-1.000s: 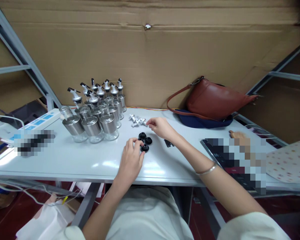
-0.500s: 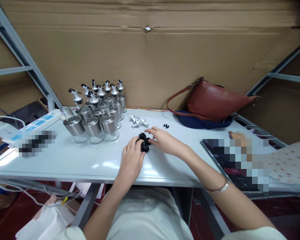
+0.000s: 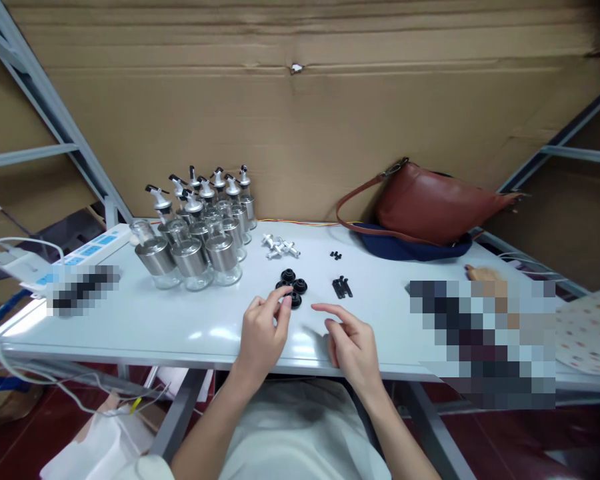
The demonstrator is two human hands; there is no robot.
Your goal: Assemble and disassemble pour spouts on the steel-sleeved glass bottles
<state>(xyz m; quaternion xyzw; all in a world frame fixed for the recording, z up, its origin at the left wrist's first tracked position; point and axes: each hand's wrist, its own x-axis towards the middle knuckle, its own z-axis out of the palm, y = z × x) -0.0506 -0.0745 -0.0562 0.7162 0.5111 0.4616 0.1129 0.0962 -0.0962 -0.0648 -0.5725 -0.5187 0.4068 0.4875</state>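
Several black round stoppers sit in a tight cluster near the middle of the white table. At the cluster's near left edge is my left hand, its index finger and thumb apart and partly covering the stoppers. I see nothing held in it. To the right of the cluster, my right hand hovers with the index finger stretched out, the other fingers curled and nothing in its grasp. Just beyond it lie several flat black levers. Farther back are a pile of silver pour spouts and several tiny black pieces.
Glass bottles with steel bands, many topped with pour spouts, stand at the left. A white power strip lies beyond them. At the back right, a brown bag rests on a dark blue cap. Cardboard walls the back.
My right hand has drawn back from the stoppers toward the table's front edge, uncovering the black levers. My left hand stays beside the stoppers, slightly nearer me. The view has shifted slightly.
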